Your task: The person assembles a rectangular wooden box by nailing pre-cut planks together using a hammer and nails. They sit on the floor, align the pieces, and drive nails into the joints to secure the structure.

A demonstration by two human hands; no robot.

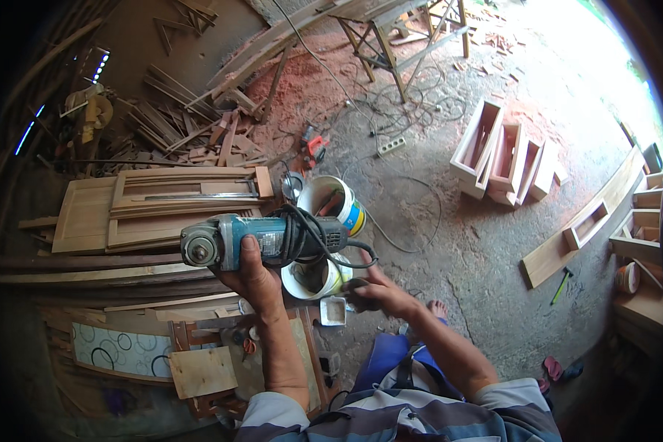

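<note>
My left hand (254,280) is wrapped around a teal and black angle grinder (252,239) from below, with the thumb over its body. The grinder lies level in the air. Its bare spindle (199,253) is at the left end, with no disc on it. A black cord (308,234) is wound around its rear half and loops off the right end. My right hand (387,295) is closed on a dark, roundish piece (355,293) below that loop, its kind unclear. One finger reaches up toward the cord. Behind the grinder stand two white buckets (324,193), (300,283).
Wooden panels (85,214) and scrap wood (232,140) lie to the left. A red power tool (315,149), power strip (391,146) and loose cables are on the floor ahead. Wooden drawer boxes (479,144), a long board (549,254) and a green-handled hammer (561,286) are at right.
</note>
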